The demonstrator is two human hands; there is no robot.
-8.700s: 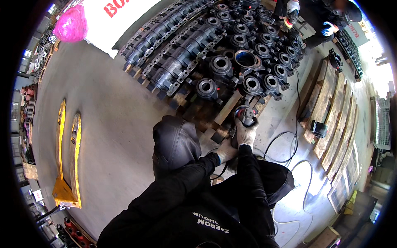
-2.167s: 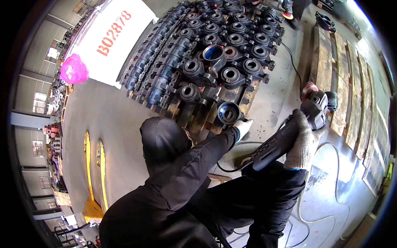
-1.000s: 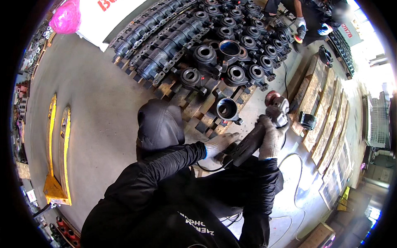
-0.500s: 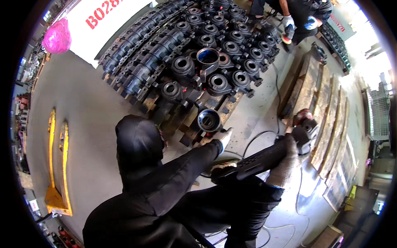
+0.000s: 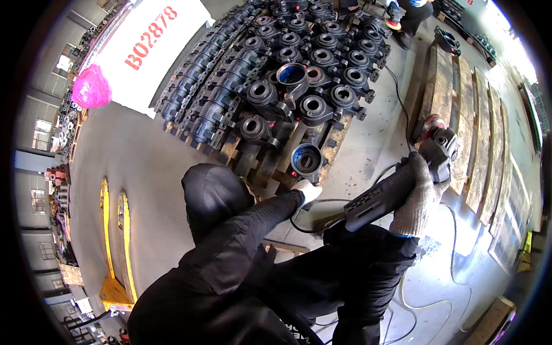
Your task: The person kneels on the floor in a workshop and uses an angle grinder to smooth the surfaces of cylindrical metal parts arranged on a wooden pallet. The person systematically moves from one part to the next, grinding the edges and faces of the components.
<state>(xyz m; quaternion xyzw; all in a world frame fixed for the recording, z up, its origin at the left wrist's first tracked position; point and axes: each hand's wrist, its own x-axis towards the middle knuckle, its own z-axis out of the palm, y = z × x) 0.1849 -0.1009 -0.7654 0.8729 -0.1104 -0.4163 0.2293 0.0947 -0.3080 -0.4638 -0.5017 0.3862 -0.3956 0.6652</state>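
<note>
A black ring-shaped metal casting [image 5: 306, 160] lies on the near end of a wooden pallet, its round bore facing up. My left hand [image 5: 309, 190], in a pale glove, closes on the casting's near edge; its fingertips are partly hidden. In my gloved right hand [image 5: 418, 198] is a black angle grinder [image 5: 384, 198], gripped around its body. The grinder's head, with a reddish disc [image 5: 432, 125], points away to the right, apart from the casting. Behind the casting stand several similar black castings [image 5: 315, 109], one of them larger and blue inside [image 5: 291, 75].
Long rows of black parts [image 5: 221, 98] fill the pallet's left side. Bare wooden pallets [image 5: 468, 126] lie to the right. Cables [image 5: 454, 253] trail over the floor. Yellow pallet-truck forks [image 5: 127, 247] are at left. Another person's gloved hand [image 5: 393, 11] holds a tool at the far side.
The view has shifted, with the surroundings moving across it. My right hand and the grinder appear farther right and a little higher. My left hand stays at the casting.
</note>
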